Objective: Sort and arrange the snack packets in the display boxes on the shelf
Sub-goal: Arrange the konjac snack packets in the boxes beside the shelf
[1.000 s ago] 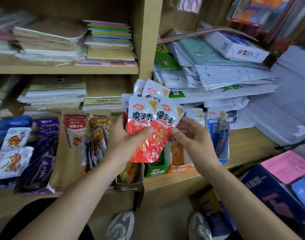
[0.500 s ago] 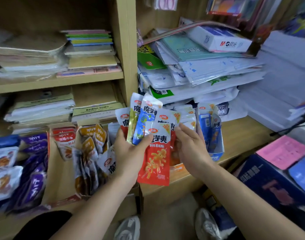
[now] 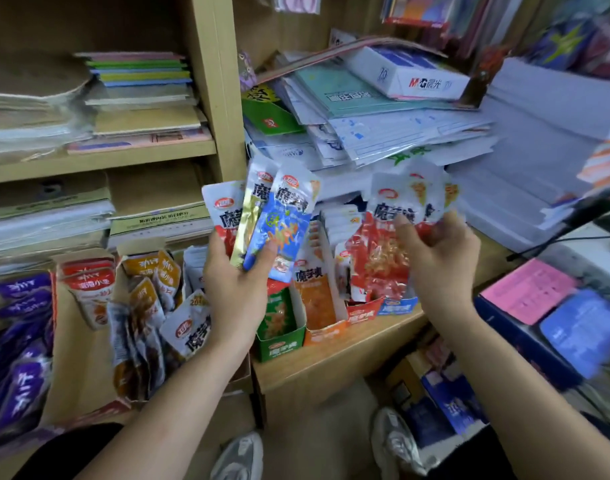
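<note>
Snack packets [image 3: 224, 216] have just been split! Half a second back both hands worked one bunch with the reds in front, and now those reds are off it.

On the left, the left hand [image 3: 234, 292] is raised, its thumb clamped across the fan that remains. A gold packet [image 3: 246, 230] and a blue packet [image 3: 279, 233] show in front, above the green display box [image 3: 282, 344].

Moving right past the orange display box [image 3: 324, 334], the right hand [image 3: 442, 268] grips the red packets [image 3: 383, 258]. Its fingers are curled round them, well clear of the fan and just over the red display box [image 3: 362, 315] on the shelf [image 3: 331, 362].

My read is that the reds are sorted out and bound for that box. The fan is not yet sorted.
</note>
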### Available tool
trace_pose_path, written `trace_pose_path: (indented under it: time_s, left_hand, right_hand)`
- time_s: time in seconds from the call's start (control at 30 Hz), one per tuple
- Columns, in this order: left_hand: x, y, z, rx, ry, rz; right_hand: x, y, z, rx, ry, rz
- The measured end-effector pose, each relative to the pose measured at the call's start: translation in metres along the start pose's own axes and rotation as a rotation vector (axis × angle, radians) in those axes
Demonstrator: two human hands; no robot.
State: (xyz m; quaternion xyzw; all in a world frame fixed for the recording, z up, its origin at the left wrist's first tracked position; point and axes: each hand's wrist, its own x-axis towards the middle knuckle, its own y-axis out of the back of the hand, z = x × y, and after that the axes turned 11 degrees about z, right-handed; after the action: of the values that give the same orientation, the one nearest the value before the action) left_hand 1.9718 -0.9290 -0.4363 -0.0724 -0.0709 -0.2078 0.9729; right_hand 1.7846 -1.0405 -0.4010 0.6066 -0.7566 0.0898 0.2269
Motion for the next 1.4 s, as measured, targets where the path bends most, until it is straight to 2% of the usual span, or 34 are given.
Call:
trace_pose_path:
  time_s: [0.07,0.17,0.3,0.37,0.57,0.73,0.83,0.9,1.1,1.3,1.4]
  left_hand:
    - [0.002,-0.001,-0.001,0.011,-0.014,0.025]
    - [0.002,-0.002,-0.001,0.026,-0.021,0.035]
    - [-0.003,-0.003,-0.001,0.02,-0.008,0.015]
    - [-0.005,-0.002,-0.001,0.024,-0.007,-0.002]
    - [-0.008,0.0,0.0,0.006,0.011,-0.047]
    - [-0.01,0.001,0.002,0.021,-0.021,-0.05]
    - [-0.011,0.001,0.002,0.022,-0.014,-0.061]
    - [-0.012,0.0,0.001,0.027,-0.01,-0.069]
    - [-0.014,-0.002,0.0,0.021,-0.008,-0.096]
    - [-0.012,-0.001,-0.002,0.016,0.009,-0.107]
    - [-0.012,0.0,-0.001,0.004,0.009,-0.109]
  right_hand:
    - [0.007,0.008,0.001,-0.046,0.085,0.168]
    - [0.007,0.001,0.013,-0.07,0.06,0.189]
    - [-0.006,-0.016,0.038,-0.247,0.062,0.0]
    - [-0.013,-0.02,0.051,-0.222,0.021,-0.076]
    - [-0.012,-0.011,0.069,-0.151,-0.014,-0.141]
    - [0.009,0.005,0.067,-0.443,0.141,-0.447]
    - [0.016,0.008,0.059,-0.579,0.23,-0.544]
    - [0.019,0.003,0.055,-0.618,0.265,-0.581]
    - [0.003,-0.003,0.059,-0.673,0.238,-0.89]
    - [-0.012,0.016,0.051,-0.394,0.316,-0.768]
    - [-0.024,0.01,0.055,-0.465,0.409,-0.841]
